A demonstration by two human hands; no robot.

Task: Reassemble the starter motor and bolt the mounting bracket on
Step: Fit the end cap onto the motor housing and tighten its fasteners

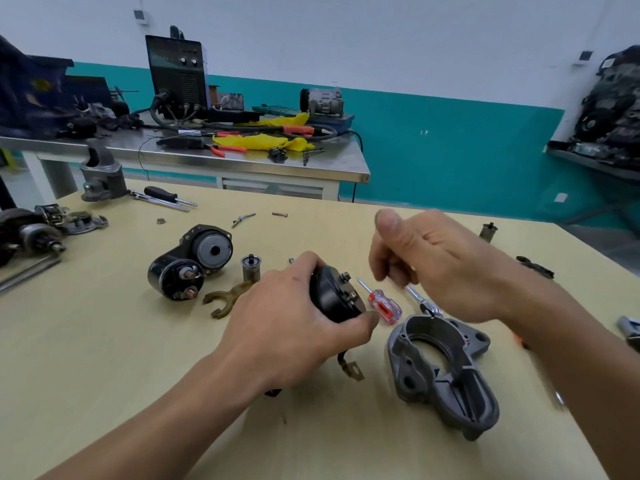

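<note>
Both arms are bare. The left forearm (166,410) is uncovered all the way to the wrist. The left grip (294,306) is bare-skinned too, with a small dark smudge near a knuckle and grime on the thumb tip. The right forearm (571,344) is likewise uncovered, its outer edge blurred. The right grip (440,265) is bare, its thumb showing a short, broad nail.

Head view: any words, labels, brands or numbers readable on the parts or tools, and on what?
None can be read.
Welding machine: front-panel markings too blurred.
Black motor body in the left hand: no marking visible.
Grey cast housing: no marking visible.
Red-handled screwdriver: no marking visible.
</note>
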